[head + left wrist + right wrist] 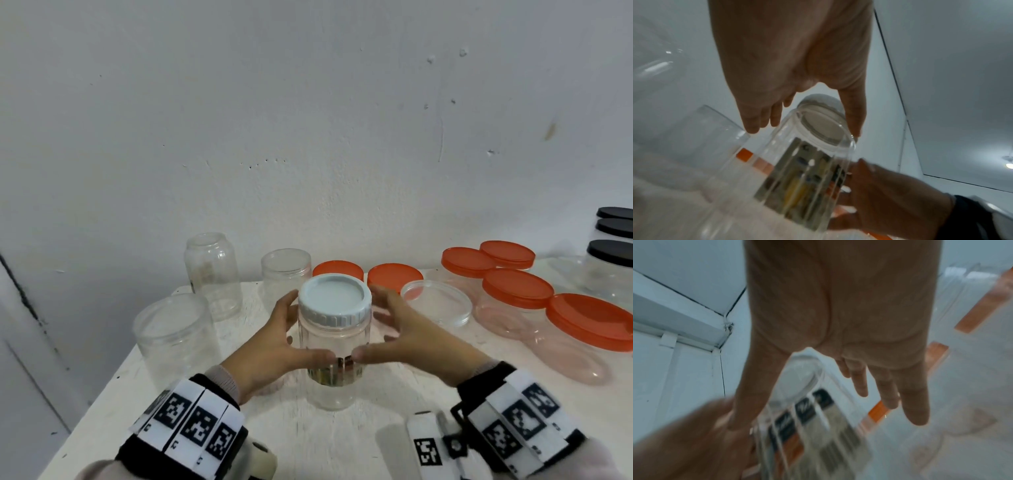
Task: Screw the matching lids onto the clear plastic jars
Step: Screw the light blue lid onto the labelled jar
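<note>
A tall clear jar (334, 346) with a printed label stands in the middle of the white table (376, 438), a white ribbed lid (334, 301) sitting on its mouth. My left hand (274, 342) flanks the jar on the left and my right hand (407, 335) on the right. Both thumbs touch its front just above the label. In the left wrist view the fingers (756, 123) are straight and off the jar (801, 170), the thumb at its shoulder. The right wrist view shows straight, spread fingers (916, 402) away from the blurred jar (807, 426).
Three empty clear jars (178, 335) (212, 274) (286, 270) stand at the left and back. Two loose orange lids (337, 269) (394, 274) lie behind the jar, an open shallow jar (435, 301) beside them. Orange-lidded jars (517, 287) and black-lidded jars (613, 253) fill the right.
</note>
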Tool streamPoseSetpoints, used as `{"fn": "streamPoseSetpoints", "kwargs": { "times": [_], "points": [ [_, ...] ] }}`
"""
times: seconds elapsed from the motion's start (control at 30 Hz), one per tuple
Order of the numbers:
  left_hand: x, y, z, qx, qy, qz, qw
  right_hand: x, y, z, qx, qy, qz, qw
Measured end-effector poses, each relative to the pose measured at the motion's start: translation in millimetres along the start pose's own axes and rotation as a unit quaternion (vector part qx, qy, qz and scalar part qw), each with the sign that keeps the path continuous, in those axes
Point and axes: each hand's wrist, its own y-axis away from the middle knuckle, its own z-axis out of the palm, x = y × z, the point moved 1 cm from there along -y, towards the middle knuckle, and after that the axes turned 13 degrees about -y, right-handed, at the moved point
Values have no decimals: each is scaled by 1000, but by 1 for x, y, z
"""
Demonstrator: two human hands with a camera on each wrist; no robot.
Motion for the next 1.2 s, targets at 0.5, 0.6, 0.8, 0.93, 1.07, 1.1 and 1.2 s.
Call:
{"fn": "streamPoseSetpoints", "kwargs": {
  "times": [0.5, 0.6, 0.8, 0.93, 1.07, 1.1, 1.2],
  "points": [
    [-22, -6, 26, 31, 51, 28, 998, -98, -45, 6, -161, 358, 36, 919],
    [-23, -6, 27, 28, 60, 31, 997, -103, -51, 9, -174, 398, 51, 899],
    [-25, -10, 25, 13, 74, 36, 997, -110, -56, 14, -206, 448, 47, 869],
    [-27, -10, 26, 14, 74, 41, 996, -110, -55, 15, -211, 459, 50, 862],
    [-27, -10, 26, 13, 75, 45, 996, -110, -54, 17, -184, 486, 66, 852],
    [-27, -10, 26, 12, 75, 47, 996, -110, -54, 18, -176, 490, 73, 851],
    [-25, -9, 25, 11, 74, 49, 996, -109, -52, 22, -158, 505, 81, 844]
  ]
}}
